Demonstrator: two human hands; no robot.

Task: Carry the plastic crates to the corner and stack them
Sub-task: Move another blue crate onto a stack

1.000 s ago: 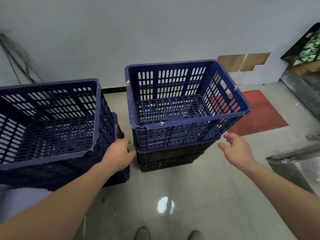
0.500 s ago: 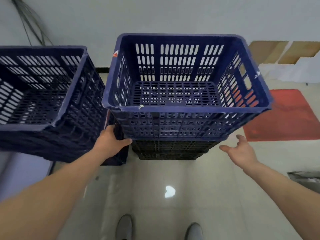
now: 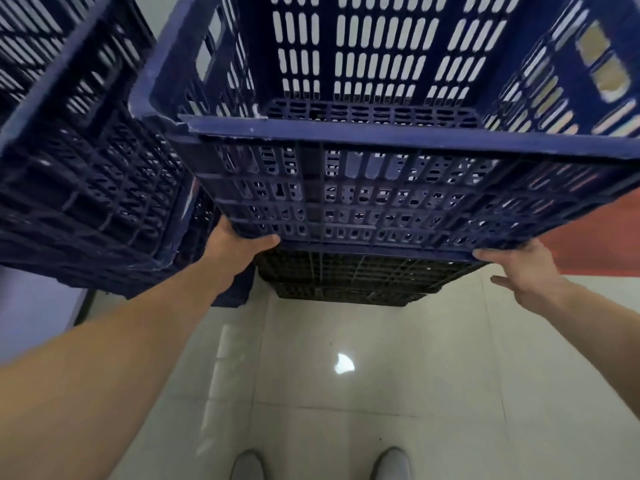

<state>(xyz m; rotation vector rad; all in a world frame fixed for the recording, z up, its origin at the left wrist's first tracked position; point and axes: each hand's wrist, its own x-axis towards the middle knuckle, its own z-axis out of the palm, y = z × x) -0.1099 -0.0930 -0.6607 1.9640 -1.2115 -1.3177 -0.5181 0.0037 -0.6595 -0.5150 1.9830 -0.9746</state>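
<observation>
A dark blue slotted plastic crate (image 3: 363, 188) tops a stack directly in front of me, resting on black crates (image 3: 346, 275). My left hand (image 3: 239, 245) grips its lower left corner, thumb along the bottom edge. At the lower right corner my right hand (image 3: 519, 268) has its fingertips hooked on the bottom edge, with one finger spread below. A second stack of blue crates (image 3: 86, 188) stands close on the left, almost touching the first.
A white wall shows through the crate slots behind both stacks. A red mat (image 3: 595, 244) lies on the floor to the right. Glossy beige floor tiles (image 3: 346, 393) stretch toward me, and my two shoes (image 3: 247, 465) are at the bottom edge.
I have stepped in and bent closer, so the crates fill the view. Both hands went from hovering open near the stack to gripping the top blue crate's lower corners.
</observation>
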